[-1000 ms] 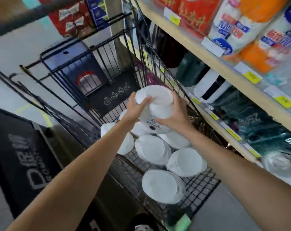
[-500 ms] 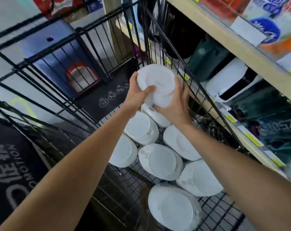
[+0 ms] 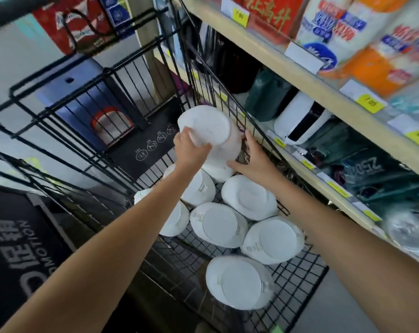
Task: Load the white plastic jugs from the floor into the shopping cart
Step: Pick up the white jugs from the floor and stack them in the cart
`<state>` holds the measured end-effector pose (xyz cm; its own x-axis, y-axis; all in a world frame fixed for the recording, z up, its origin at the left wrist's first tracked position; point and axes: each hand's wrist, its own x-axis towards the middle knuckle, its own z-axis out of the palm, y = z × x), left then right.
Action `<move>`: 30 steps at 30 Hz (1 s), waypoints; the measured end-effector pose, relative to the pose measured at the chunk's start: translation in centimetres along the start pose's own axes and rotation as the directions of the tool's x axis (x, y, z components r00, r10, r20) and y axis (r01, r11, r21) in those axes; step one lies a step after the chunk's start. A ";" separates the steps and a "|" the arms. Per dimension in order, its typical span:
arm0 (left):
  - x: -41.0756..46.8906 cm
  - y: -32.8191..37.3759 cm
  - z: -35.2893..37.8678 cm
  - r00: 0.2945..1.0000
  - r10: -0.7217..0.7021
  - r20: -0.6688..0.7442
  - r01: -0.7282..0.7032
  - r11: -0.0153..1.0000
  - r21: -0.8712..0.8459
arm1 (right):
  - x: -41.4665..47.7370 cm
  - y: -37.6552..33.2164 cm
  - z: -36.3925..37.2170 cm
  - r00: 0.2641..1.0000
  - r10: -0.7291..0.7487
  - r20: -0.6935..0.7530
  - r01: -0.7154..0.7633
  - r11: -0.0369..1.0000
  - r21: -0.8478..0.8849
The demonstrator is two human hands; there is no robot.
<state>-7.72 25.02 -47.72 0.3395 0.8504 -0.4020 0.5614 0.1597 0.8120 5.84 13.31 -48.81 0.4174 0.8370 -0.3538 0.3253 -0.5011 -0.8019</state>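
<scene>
White plastic fills my left hand (image 3: pixel 190 150): the thumb and fingers curl over the base rim of the jug (image 3: pixel 208 128) and grip it there. My right hand (image 3: pixel 254 162) lies flat against the jug's side, fingers straight and thumb low. I judge it is there as a guide and brace rather than a clamp, keeping the jug off the wire.

The jug hangs tilted, base toward me, at the far right corner of the shopping cart (image 3: pixel 299 282), close to its right wall. It sits over another jug (image 3: pixel 218 173), and I cannot tell whether the two touch.

Six loaded jugs (image 3: pixel 218 224) stand packed on the mesh floor, bases up and touching one another. They run from the far end toward the near edge, so I judge the far corner to be a second layer.

Behind the far wall is a black placard (image 3: pixel 153 145). A shelf (image 3: pixel 299 75) of goods runs just beside the cart's right side, which leaves my right hand little room.
</scene>
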 end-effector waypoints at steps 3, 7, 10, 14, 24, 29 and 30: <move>-3.1 1.5 1.1 0.999 0.026 0.030 -0.027 0.998 0.057 | -3.2 0.6 -2.4 0.998 0.063 -0.005 -0.063 0.998 0.012; -8.7 3.8 4.0 0.965 0.141 0.223 -0.163 0.983 0.087 | -9.0 1.7 -6.0 0.996 0.085 -0.031 -0.083 0.994 0.068; -13.4 5.7 7.3 0.916 0.211 0.342 -0.255 0.963 0.088 | -14.8 3.6 -9.2 0.989 0.109 -0.101 -0.098 0.989 0.109; -20.6 7.2 12.8 0.836 0.227 0.500 -0.281 0.959 0.035 | -24.1 7.5 -13.4 0.963 0.178 -0.203 -0.129 0.963 0.236; -44.7 8.4 26.8 0.620 0.294 0.727 -0.499 0.863 0.077 | -51.8 19.0 -19.6 0.806 0.356 -0.473 -0.110 0.875 0.472; -56.8 9.5 33.4 0.497 0.290 0.818 -0.589 0.805 0.072 | -64.6 23.5 -22.2 0.697 0.416 -0.584 -0.052 0.841 0.538; -58.8 9.6 34.5 0.469 0.296 0.832 -0.601 0.798 0.055 | -66.7 24.5 -22.7 0.676 0.425 -0.602 -0.030 0.832 0.554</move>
<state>3.71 -40.71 -30.87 0.9535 0.0296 -0.3000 0.2852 -0.4106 0.8660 5.24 -59.84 -33.94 0.9311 0.2204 -0.2905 -0.2121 -0.3206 -0.9232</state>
